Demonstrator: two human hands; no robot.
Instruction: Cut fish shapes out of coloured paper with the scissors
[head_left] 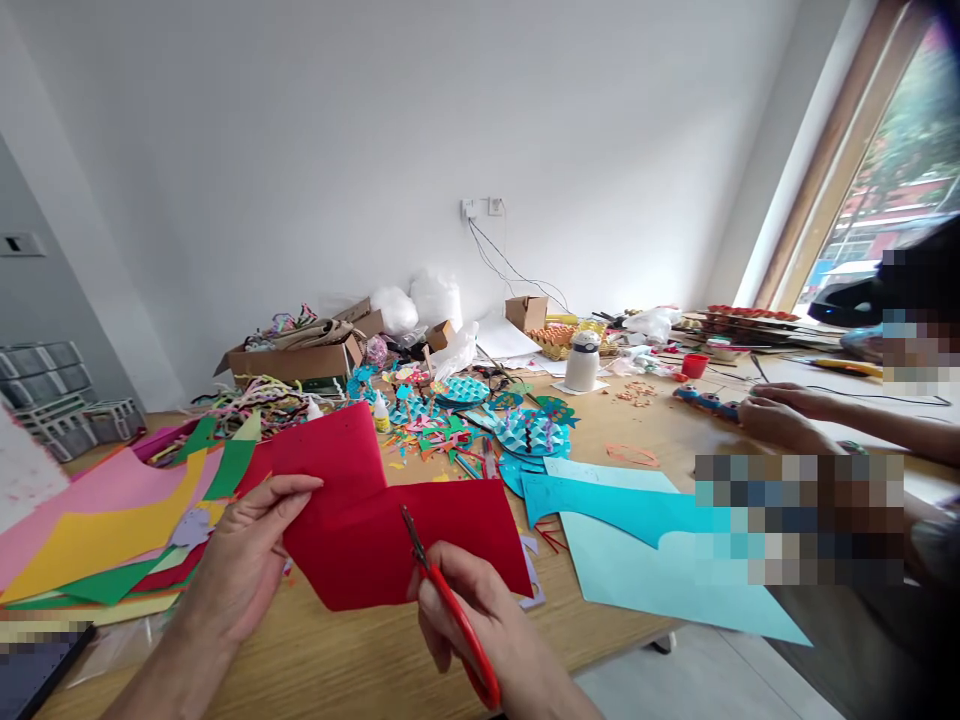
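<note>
A sheet of red craft paper (465,520) is in my left hand (259,545), pinched between thumb and fingers at its left edge. The sheet is bent, with one part standing up at the back and another reaching toward the right. My right hand (480,620) grips red-handled scissors (457,615), their blades pointing up and away, in front of the red paper. The blades look closed or nearly so; whether they touch the paper I cannot tell. Left of my left hand lies a pile of coloured paper (97,540) in pink, yellow and green.
Light blue sheets (637,570) lie to the right, near the table edge. Behind the red paper are paper scraps (442,440), blue decorated pieces (525,432) and a glue bottle (381,415). A white bottle (583,362) stands farther back. At right, another person's hands (787,415) work on small blue pieces.
</note>
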